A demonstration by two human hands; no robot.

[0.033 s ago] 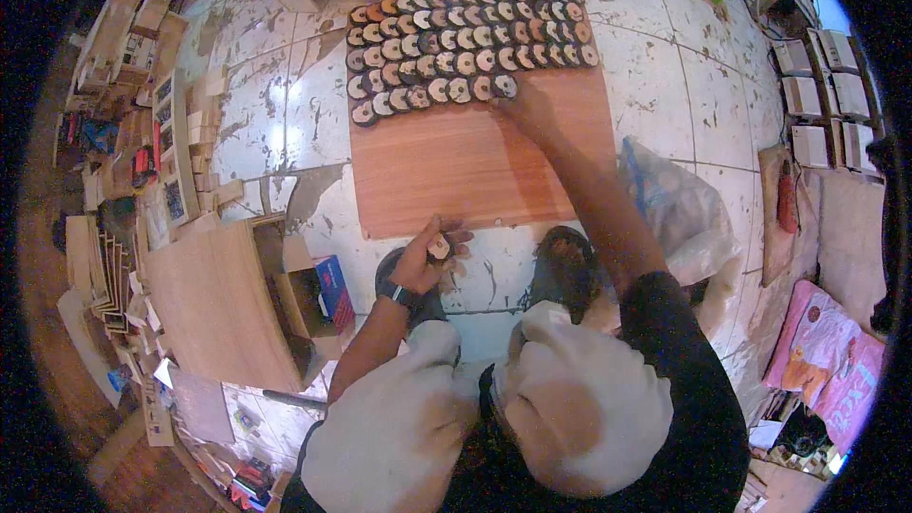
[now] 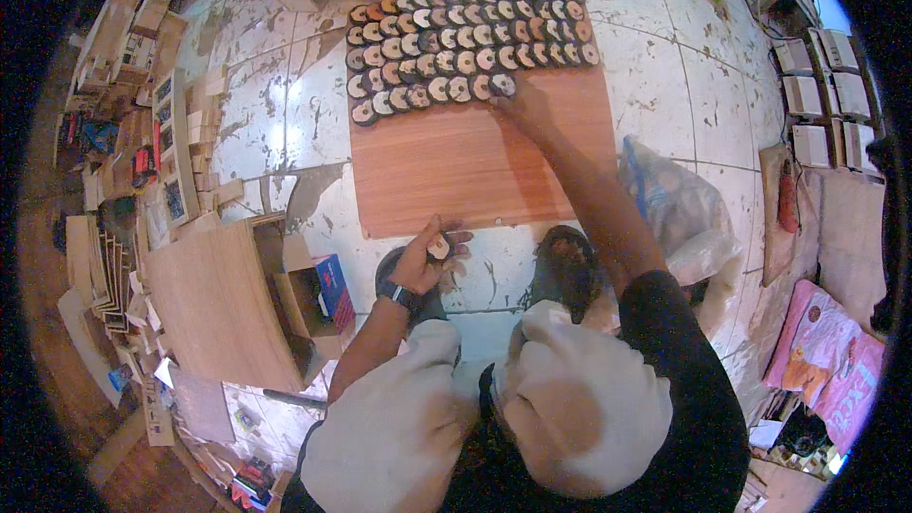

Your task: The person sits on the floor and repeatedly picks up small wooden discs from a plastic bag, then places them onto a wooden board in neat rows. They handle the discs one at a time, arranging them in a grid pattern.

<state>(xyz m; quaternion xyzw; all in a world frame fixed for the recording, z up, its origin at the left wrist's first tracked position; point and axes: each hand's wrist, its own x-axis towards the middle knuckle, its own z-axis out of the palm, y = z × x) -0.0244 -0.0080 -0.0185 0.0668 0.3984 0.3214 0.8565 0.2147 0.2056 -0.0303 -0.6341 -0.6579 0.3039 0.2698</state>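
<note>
Discs lie in rows on board; right hand fingertips press the nearest one, left hand grips a small stack. Likely light, stiff; pinch by edges.

Small round wooden discs, brown and pale, overlap in four tidy rows across the far end of a reddish wood board flat on the floor. One disc ends the nearest row; another disc sits near the board's near edge.
</note>
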